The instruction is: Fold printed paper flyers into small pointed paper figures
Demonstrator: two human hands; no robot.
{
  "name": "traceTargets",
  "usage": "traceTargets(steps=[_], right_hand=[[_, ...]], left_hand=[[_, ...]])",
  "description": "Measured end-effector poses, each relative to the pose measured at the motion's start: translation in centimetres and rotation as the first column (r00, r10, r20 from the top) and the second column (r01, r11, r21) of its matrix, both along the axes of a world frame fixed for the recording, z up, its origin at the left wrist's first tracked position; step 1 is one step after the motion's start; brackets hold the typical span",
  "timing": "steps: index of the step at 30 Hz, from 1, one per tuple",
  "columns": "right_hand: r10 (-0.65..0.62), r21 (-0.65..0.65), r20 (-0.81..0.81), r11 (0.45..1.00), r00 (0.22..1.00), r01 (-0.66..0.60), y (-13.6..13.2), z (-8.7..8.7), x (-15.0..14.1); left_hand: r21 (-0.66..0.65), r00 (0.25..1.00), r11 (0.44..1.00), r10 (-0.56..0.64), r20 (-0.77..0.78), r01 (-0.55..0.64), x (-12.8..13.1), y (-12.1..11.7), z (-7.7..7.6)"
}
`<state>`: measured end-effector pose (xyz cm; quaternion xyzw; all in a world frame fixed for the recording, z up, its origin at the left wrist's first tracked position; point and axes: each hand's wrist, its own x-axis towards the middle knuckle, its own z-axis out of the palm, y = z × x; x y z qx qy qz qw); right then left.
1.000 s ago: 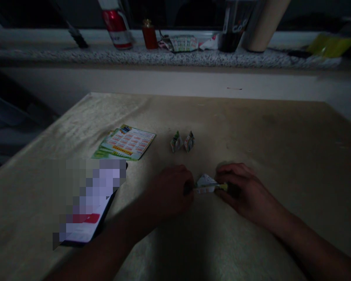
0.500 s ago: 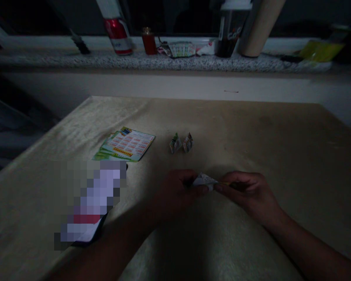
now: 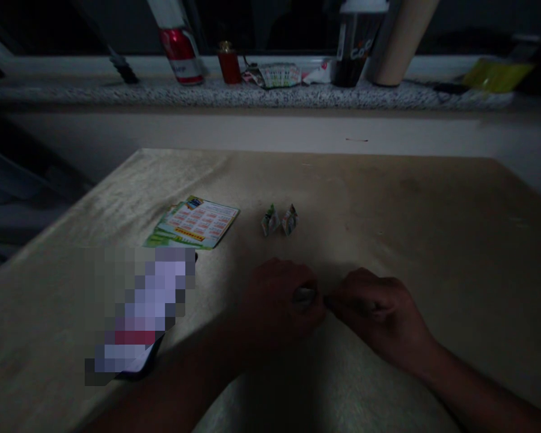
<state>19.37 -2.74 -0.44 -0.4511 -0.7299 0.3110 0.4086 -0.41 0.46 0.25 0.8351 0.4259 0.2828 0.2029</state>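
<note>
My left hand (image 3: 282, 307) is closed around a small piece of folded paper (image 3: 305, 296). Only a pale bit of the paper shows in the gap between thumb and curled fingers. Close by on the right, my right hand (image 3: 376, 307) is pinched, its fingertips against or very near the left hand's fingertips. Whatever sits in that pinch is hidden. Beyond the hands, two small folded paper shapes stand side by side on the table: a left one (image 3: 269, 222) and a right one (image 3: 290, 222). Farther left lies a fanned stack of printed green-and-white cards (image 3: 202, 222).
A phone (image 3: 146, 352) with a pixelated screen lies left of my left forearm on the cloth-covered table (image 3: 388, 198). Along the stone windowsill (image 3: 162, 96) stand a red can (image 3: 183, 57), a red bottle (image 3: 229, 65), crumpled paper (image 3: 279, 76), a dark cup (image 3: 351, 54) and a beige cylinder (image 3: 401, 42).
My left hand has turned over and curled, covering most of the folded paper that was visible between both hands. My right fingers have drawn into a tighter pinch, slightly lower.
</note>
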Motion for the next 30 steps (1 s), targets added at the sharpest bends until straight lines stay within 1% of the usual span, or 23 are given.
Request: traceTargets(steps=[3, 7, 10, 13, 17, 19, 21, 23, 26, 28, 30], right_hand=[[0.053, 0.124, 0.083, 0.990, 0.995, -0.063, 0.1, 0.3, -0.1], [0.052, 0.161, 0.102, 0.985, 0.993, -0.068, 0.2, 0.4, -0.2], [0.045, 0.149, 0.090, 0.987, 0.995, -0.058, 0.2, 0.3, -0.2], [0.059, 0.138, 0.082, 0.988, 0.995, -0.070, 0.2, 0.2, 0.0], [0.066, 0.116, 0.080, 0.990, 0.995, -0.075, 0.0, 0.1, 0.2], [0.043, 0.052, 0.052, 0.998, 0.998, -0.046, -0.1, 0.0, 0.2], [-0.010, -0.059, 0.004, 0.998, 1.000, 0.010, -0.1, -0.1, 0.2], [-0.066, -0.173, -0.056, 0.983, 0.996, 0.056, 0.0, -0.2, 0.2], [-0.123, -0.300, -0.153, 0.951, 0.981, 0.073, 0.3, -0.1, 0.4], [-0.167, -0.361, -0.206, 0.929, 0.964, 0.084, 0.5, 0.0, 0.7], [-0.206, -0.404, -0.253, 0.911, 0.945, 0.090, 0.8, 0.1, 0.9]], left_hand=[[-0.012, 0.995, 0.999, 0.040, -0.089, -0.041, 0.2, -0.1, 0.1], [-0.094, 0.993, 0.995, 0.032, -0.116, -0.043, 0.1, 0.3, 0.4], [-0.197, 0.999, 0.980, 0.013, -0.052, -0.023, -0.4, 0.8, 0.6], [-0.309, 0.999, 0.951, -0.017, 0.027, 0.025, -1.0, 1.2, 0.9], [-0.373, 0.997, 0.926, -0.027, 0.078, 0.055, -1.3, 1.3, 1.3], [-0.404, 0.995, 0.912, -0.034, 0.095, 0.070, -1.4, 1.4, 1.4], [-0.443, 0.990, 0.892, -0.037, 0.134, 0.093, -1.5, 1.4, 1.4], [-0.494, 0.978, 0.863, -0.001, 0.207, 0.106, -1.6, 1.5, 1.3], [-0.604, 0.947, 0.787, 0.086, 0.308, 0.125, -1.4, 1.4, 1.0], [-0.662, 0.929, 0.732, 0.114, 0.353, 0.162, -1.2, 1.3, 0.7], [-0.699, 0.906, 0.690, 0.151, 0.396, 0.190, -0.9, 1.1, 0.4]])
